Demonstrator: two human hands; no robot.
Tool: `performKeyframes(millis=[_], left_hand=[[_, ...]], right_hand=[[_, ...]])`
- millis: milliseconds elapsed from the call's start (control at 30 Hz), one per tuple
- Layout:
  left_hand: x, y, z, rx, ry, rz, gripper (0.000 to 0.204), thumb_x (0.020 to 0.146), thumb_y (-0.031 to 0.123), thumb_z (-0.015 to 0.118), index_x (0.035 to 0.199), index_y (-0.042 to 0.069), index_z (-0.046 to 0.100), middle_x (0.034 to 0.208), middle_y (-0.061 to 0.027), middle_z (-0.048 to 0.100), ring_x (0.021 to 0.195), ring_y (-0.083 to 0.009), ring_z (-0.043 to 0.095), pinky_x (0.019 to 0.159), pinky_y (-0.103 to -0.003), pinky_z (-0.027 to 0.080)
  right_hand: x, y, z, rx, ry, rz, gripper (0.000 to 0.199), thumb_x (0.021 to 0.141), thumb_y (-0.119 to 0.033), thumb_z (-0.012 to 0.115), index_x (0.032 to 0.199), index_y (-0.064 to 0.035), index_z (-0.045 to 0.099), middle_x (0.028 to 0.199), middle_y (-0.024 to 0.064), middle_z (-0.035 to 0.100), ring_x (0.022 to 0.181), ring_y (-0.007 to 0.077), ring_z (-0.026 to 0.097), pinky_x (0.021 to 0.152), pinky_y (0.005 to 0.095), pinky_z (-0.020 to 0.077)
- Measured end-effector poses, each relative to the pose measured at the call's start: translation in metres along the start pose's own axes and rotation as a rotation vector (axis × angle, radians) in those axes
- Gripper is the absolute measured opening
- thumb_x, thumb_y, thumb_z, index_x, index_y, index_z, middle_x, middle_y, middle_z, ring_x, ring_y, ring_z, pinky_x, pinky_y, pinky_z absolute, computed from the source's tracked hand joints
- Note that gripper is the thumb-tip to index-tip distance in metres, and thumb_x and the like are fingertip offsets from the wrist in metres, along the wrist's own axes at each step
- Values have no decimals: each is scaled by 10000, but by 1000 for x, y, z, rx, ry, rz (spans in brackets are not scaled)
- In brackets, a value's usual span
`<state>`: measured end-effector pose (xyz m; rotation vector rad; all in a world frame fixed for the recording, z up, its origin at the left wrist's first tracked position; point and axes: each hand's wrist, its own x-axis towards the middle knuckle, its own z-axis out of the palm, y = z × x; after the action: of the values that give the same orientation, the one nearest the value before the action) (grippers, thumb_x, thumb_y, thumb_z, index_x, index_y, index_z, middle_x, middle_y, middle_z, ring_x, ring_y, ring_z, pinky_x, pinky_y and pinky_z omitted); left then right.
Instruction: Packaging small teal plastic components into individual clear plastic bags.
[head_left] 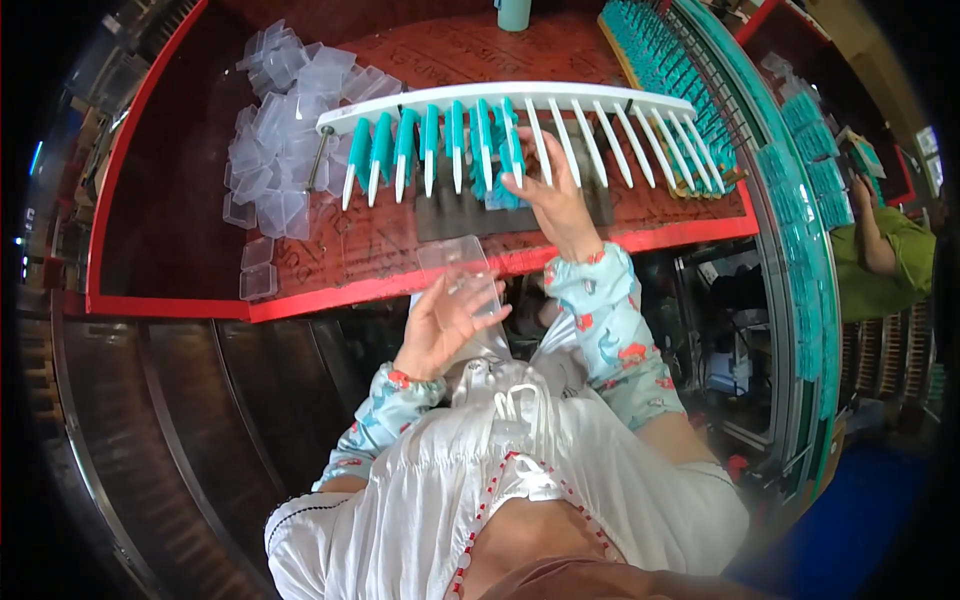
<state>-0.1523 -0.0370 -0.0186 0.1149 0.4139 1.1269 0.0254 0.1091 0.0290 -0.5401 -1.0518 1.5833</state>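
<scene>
My left hand (442, 328) holds a clear plastic box (452, 262) just in front of the table's red edge, fingers curled round its near end. Above the table stretches a white rack (580, 92) with a row of pointed white pegs (611, 145). Teal strips (431, 128) sit on the pegs of its left half; the right-half pegs are bare. My right hand (556, 195) reaches up to the middle, its thumb and fingers closed round a teal strip (509, 135) on a peg. Behind that strip, more teal pieces (488, 185) show partly hidden.
Clear plastic boxes (285, 135) lie heaped at the table's left. A teal cup (513, 14) stands at the back. On the right are a bed of teal pieces (650, 50) and a line of teal packs (800, 260). Another person in a green top (890, 255) is at far right.
</scene>
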Motion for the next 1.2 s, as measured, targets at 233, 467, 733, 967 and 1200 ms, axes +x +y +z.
performKeyframes(millis=[233, 467, 733, 967, 1200], left_hand=[[22, 9, 14, -41, 90, -57, 533, 938, 488, 505, 1178, 12, 480, 1329, -267, 465, 1224, -377, 474, 1019, -606, 376], [48, 0, 32, -137, 13, -74, 527, 922, 511, 513, 1122, 24, 529, 1206, -204, 554, 1140, -322, 535, 986, -522, 422], [56, -16, 42, -206, -28, -114, 453, 913, 455, 562, 1113, 48, 555, 1147, -134, 600, 1091, -298, 569, 952, -469, 453], [62, -11, 30, -140, 83, -31, 599, 914, 554, 499, 1221, 40, 513, 1202, -200, 572, 1095, -363, 572, 982, -522, 442], [53, 3, 34, -85, 160, -40, 641, 910, 565, 492, 1159, -26, 503, 1215, -271, 548, 1116, -405, 558, 996, -545, 429]], right_hand=[[5, -3, -4, -120, 30, -36, 510, 803, -29, 724, 1255, -23, 486, 1124, 51, 578, 1028, 134, 567, 925, 291, 445], [-81, 9, 25, -512, 82, -264, 459, 798, -131, 739, 1174, 10, 517, 1178, 94, 487, 1036, 169, 531, 907, 299, 429], [-102, 7, 2, -796, 61, -201, 619, 770, -375, 746, 1259, -63, 529, 1368, 169, 364, 1242, 321, 350, 1011, 400, 338], [-73, 24, -24, -997, -7, -372, 625, 842, -255, 693, 1374, -38, 446, 1430, 167, 409, 1336, 317, 361, 1017, 367, 389], [43, 37, -13, -394, 137, -454, 396, 888, -83, 631, 1233, 23, 468, 1205, 123, 514, 1105, 202, 524, 971, 341, 398]])
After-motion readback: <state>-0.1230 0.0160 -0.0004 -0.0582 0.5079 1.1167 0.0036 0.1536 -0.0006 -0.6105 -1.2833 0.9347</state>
